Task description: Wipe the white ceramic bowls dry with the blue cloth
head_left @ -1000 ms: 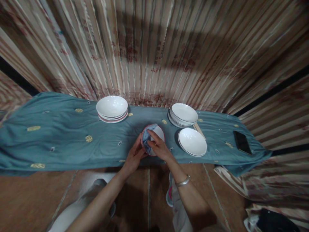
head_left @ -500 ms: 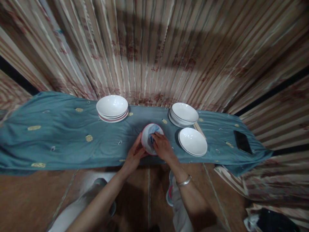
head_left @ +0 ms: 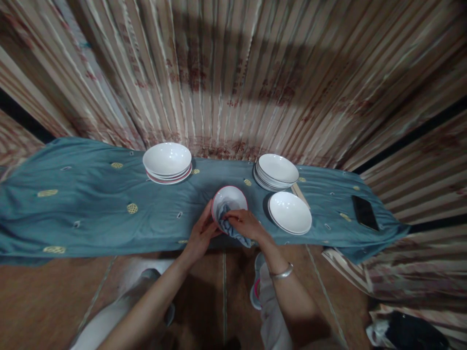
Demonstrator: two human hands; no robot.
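Observation:
A white bowl with a red rim [head_left: 233,194] stands at the middle of the table, near its front edge. My left hand [head_left: 204,229] grips the bowl's left side, fingers curled round its outer wall. In my right hand [head_left: 246,223] is a crumpled blue cloth [head_left: 233,230], pinched between the fingers. Part of the cloth lies inside the bowl against the near wall, and part hangs over the front rim. The fingertips of my left hand under the bowl are hidden.
Stacked white dishes [head_left: 168,159] stand at the back left, and stacked white plates [head_left: 278,168] at the back right. Nearer, white shallow bowls [head_left: 290,213] sit nested. Wooden sticks [head_left: 301,196] and a black phone [head_left: 365,213] lie right. A patterned curtain [head_left: 219,87] hangs behind the teal-covered table [head_left: 98,209].
My right hand has moved the cloth from the bowl's middle toward its near side, and the cloth now drapes over the front rim. My left hand keeps its hold.

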